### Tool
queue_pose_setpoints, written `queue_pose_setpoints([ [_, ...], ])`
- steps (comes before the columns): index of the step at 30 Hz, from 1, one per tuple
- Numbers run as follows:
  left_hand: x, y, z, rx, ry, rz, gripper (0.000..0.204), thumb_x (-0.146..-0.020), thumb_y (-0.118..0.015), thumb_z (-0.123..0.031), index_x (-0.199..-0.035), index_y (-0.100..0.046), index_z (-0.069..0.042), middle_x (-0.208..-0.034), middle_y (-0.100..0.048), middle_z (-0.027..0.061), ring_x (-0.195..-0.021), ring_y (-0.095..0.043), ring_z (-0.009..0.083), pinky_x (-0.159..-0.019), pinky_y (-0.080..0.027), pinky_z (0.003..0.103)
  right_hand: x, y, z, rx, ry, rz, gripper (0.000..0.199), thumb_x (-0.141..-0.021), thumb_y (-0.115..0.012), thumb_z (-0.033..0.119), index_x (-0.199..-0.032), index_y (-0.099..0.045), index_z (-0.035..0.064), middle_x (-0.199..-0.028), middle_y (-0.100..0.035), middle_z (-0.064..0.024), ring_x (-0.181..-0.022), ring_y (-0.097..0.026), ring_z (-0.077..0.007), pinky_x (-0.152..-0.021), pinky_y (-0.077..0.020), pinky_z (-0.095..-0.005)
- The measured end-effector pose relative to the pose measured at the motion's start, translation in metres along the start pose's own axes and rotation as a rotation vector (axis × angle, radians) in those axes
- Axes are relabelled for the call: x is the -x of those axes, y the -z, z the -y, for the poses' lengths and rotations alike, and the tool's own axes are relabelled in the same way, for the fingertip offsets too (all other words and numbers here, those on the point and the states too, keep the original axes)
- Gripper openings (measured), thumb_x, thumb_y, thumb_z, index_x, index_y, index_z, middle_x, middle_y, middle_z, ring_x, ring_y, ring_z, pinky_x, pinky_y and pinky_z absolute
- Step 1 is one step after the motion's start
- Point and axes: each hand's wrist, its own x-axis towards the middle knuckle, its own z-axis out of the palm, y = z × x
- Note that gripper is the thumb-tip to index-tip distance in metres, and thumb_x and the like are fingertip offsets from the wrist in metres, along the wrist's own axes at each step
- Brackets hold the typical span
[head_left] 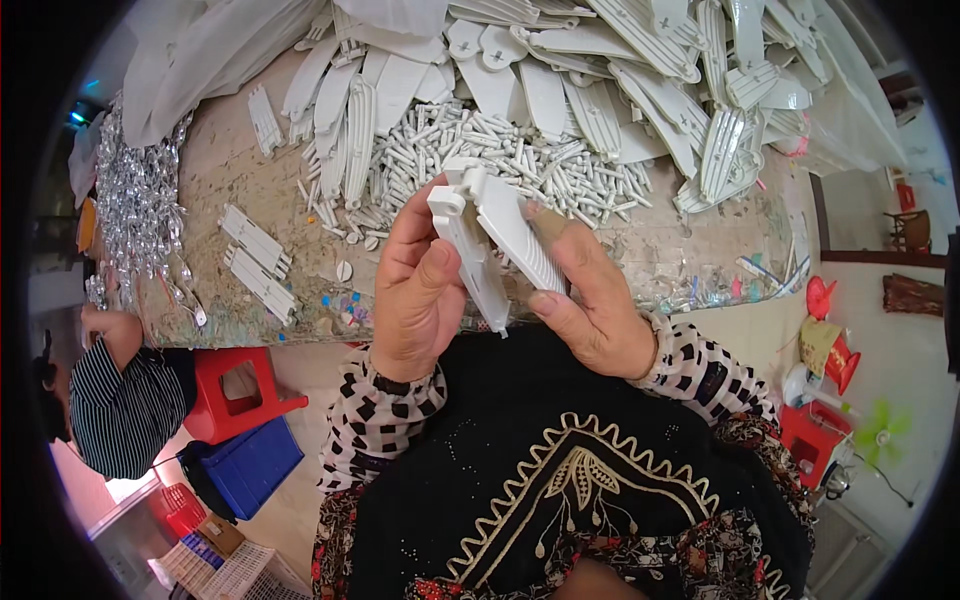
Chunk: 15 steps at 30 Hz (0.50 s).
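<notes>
Both hands are raised above the near edge of the worktable (240, 160), working together on one set of white plastic parts. The left hand (415, 290) is closed on a long flat white plastic strip (470, 255), thumb pressed along its face and fingers curled behind it; the strip runs upright, its rounded top end above the fingertips and its lower tip projecting below the palm. The right hand (590, 290) grips a ribbed white plastic blade (530, 240), the thumb laid across the ribbed face and fingers wrapped beneath. The two parts meet at their upper ends, touching; whether they are actually clipped together cannot be judged from this angle.

Behind the hands, on the table, lies a heap of small white plastic pins (500, 160). Beyond it sits a large pile of white blades (640, 90) of the same ribbed kind. Several flat white strips (255, 260) lie apart at the left, beside a heap of shiny metal pieces (135, 210). At the lower left, a second person in a striped top (115, 405) sits near a red stool (235, 390).
</notes>
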Motion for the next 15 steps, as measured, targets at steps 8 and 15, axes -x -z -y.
queue_pose_setpoints([
  [8, 0.0019, 0.0017, -0.0046, -0.132, -0.004, 0.035, 0.065, -0.088, -0.069, -0.015, -0.140, -0.036, 0.004, -0.131, -0.053, 0.0130, -0.120, -0.052, 0.0190, -0.102, -0.040, 0.033, 0.0051, 0.0003, 0.0001, 0.090, 0.035, 0.033, 0.062, -0.092, -0.057, 0.021, -0.144, -0.034, -0.0039, -0.098, -0.049, -0.0128, -0.083, -0.046, -0.0248, -0.078, -0.0391, -0.0321],
  [15, 0.0055, 0.0037, -0.0061, -0.263, -0.014, 0.043, 0.064, -0.089, -0.067, -0.015, -0.141, -0.034, 0.005, -0.129, -0.055, 0.0142, -0.117, -0.054, 0.0187, -0.101, -0.041, 0.032, 0.0025, 0.0039, 0.0037, 0.177, -0.117, 0.145, 0.063, -0.089, -0.061, 0.017, -0.143, -0.035, -0.0033, -0.097, -0.050, -0.0135, -0.084, -0.048, -0.0247, -0.079, -0.0408, -0.0337],
])
